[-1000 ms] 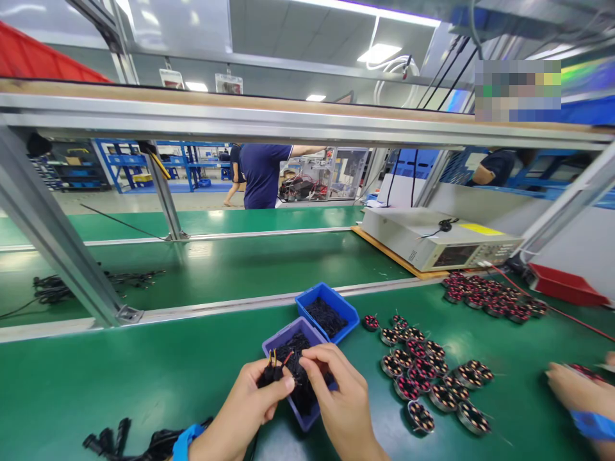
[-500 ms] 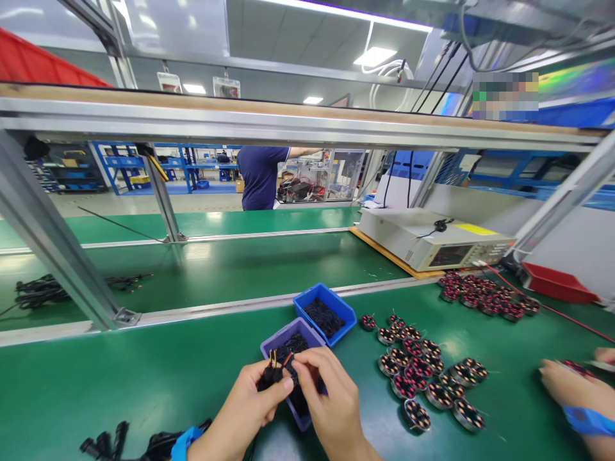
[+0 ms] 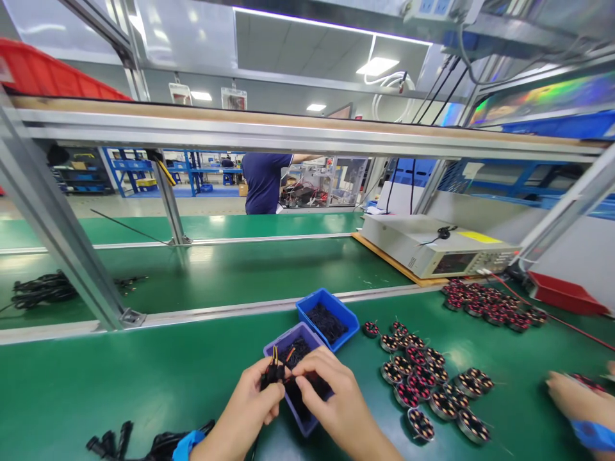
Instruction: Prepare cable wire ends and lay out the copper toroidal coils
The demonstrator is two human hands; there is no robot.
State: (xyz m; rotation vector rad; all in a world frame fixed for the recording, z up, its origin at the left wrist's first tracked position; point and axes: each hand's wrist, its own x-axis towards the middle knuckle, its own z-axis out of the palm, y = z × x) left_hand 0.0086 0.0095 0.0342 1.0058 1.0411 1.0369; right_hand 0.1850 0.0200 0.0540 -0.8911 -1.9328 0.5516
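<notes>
Black wire connectors (image 3: 273, 376) are held just above a violet plastic tray (image 3: 283, 340) of tangled black leads (image 3: 298, 351). Left hand (image 3: 247, 403) is closed around the connectors; right hand (image 3: 331, 397) is curled, pinching leads over the tray. Loose cable harnesses (image 3: 163, 445) are laid to the left, a blue bin (image 3: 339, 336) directly behind, wound stator coils (image 3: 442, 404) to the right, and a co-worker's hand (image 3: 571, 397) beyond them.

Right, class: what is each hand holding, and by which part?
The left hand pinches a black wire connector by its body; the right hand seems to hold black wires beside it, exact spot hidden.
</notes>
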